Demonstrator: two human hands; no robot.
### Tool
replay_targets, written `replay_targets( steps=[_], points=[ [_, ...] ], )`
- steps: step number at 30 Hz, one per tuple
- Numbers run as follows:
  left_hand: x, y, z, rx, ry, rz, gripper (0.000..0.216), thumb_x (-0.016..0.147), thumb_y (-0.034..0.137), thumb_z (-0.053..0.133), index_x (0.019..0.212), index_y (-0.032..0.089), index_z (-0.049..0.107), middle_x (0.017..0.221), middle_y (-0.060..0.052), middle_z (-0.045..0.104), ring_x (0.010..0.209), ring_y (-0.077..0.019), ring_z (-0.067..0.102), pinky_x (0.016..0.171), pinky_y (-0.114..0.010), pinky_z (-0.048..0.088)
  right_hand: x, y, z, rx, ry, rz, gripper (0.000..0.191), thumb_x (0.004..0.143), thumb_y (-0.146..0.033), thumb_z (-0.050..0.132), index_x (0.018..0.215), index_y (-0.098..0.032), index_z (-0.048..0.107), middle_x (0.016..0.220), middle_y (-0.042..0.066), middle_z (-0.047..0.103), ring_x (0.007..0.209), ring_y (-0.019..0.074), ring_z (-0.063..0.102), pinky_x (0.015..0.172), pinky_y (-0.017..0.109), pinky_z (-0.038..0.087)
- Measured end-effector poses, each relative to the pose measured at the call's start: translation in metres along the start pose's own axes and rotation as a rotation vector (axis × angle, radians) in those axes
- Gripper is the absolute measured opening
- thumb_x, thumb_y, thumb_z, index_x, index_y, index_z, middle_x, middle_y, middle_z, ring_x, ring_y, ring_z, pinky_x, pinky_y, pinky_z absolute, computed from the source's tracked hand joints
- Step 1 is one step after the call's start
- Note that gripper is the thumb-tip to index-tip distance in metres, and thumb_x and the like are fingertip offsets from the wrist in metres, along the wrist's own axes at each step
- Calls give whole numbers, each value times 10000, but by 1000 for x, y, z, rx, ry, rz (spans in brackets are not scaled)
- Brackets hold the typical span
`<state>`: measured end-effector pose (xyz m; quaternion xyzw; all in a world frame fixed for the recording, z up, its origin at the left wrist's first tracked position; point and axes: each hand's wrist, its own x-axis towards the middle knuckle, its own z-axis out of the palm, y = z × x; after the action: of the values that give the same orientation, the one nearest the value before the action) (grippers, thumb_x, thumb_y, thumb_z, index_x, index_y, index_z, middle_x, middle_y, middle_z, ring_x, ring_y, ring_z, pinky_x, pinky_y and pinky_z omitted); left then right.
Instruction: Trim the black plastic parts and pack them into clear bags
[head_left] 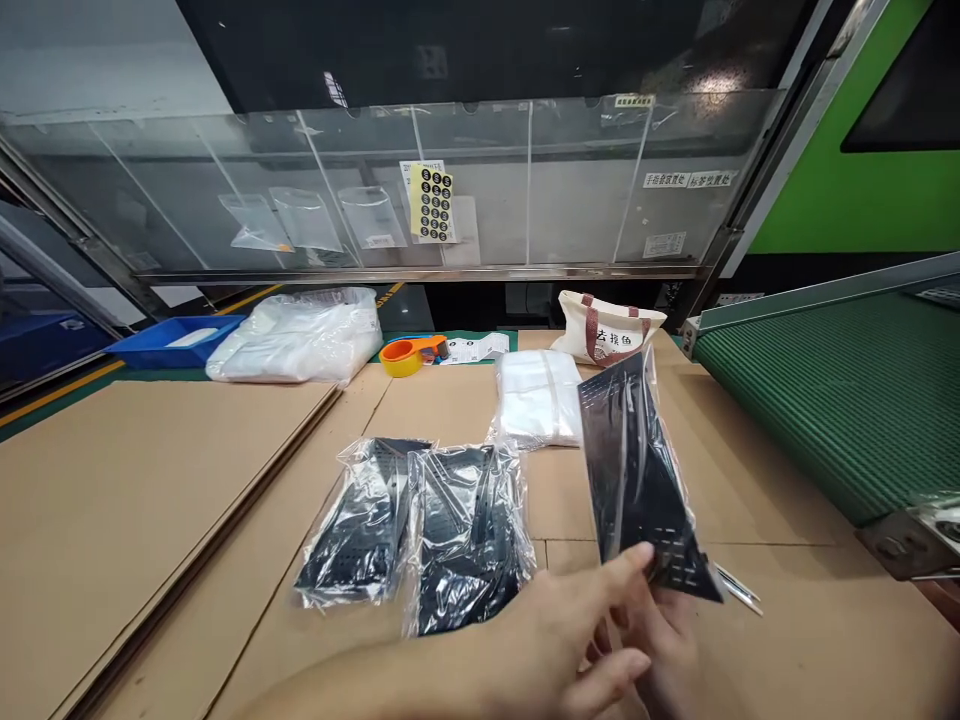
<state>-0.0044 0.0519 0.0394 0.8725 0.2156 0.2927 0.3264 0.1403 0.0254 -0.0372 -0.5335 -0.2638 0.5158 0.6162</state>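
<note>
- Presently, bagged black panel (pixel 634 470) held up, tilted, above the cardboard-covered bench (pixel 165 520).
- Left hand (pixel 555 640): fingers (pixel 630 565) closed on the bag's lower edge.
- Right hand (pixel 664 640): mostly hidden behind the bag and touching it; cannot tell whether it grips.
- Two bagged panels (pixel 420 530) lie side by side on the bench, just left of the hands.
- Stack of white bags (pixel 538 398) beyond them.
- Farther off: orange tape dispenser (pixel 412 355), canvas tote (pixel 606 328), blue tray (pixel 176 340).
- Right: green conveyor (pixel 832 390).
</note>
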Motion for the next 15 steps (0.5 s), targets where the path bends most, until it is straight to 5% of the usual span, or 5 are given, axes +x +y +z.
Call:
replay_targets(
  steps=[4,7,9,15],
  points=[
    [-9,3,-9,-542,187,-328,689,845,613,523,1377,195,396,1137,-153,591,767,-169,609,534,-237,500,7,-12,4,-466,-35,-580,306,799,-373,686,1094,-298,713,1231,50,658,1196,315,555,1054,471,390],
    [-6,1,-16,-655,433,-407,624,847,654,482,1236,173,567,1103,-121,637,917,-212,600,791,-312,526,15,-23,8,-802,-228,-1108,520,840,-181,569,1331,-351,551,1483,8,433,1399,310,322,1158,554,163],
    [-7,-2,-17,-654,576,-465,507,879,567,502,1182,174,609,1131,-98,653,1019,-229,586,956,-347,463,18,-26,10,-946,-280,-1287,616,825,-98,519,1389,-345,483,1534,4,335,1427,298,262,1168,558,121],
    [-28,-25,-15,-628,901,-660,368,879,518,509,959,176,619,991,-59,696,914,-219,626,829,-323,508,-1,-7,12,-784,-168,-1384,774,711,26,621,1317,-434,483,1479,-43,431,1293,264,493,999,461,489]
  ],
)
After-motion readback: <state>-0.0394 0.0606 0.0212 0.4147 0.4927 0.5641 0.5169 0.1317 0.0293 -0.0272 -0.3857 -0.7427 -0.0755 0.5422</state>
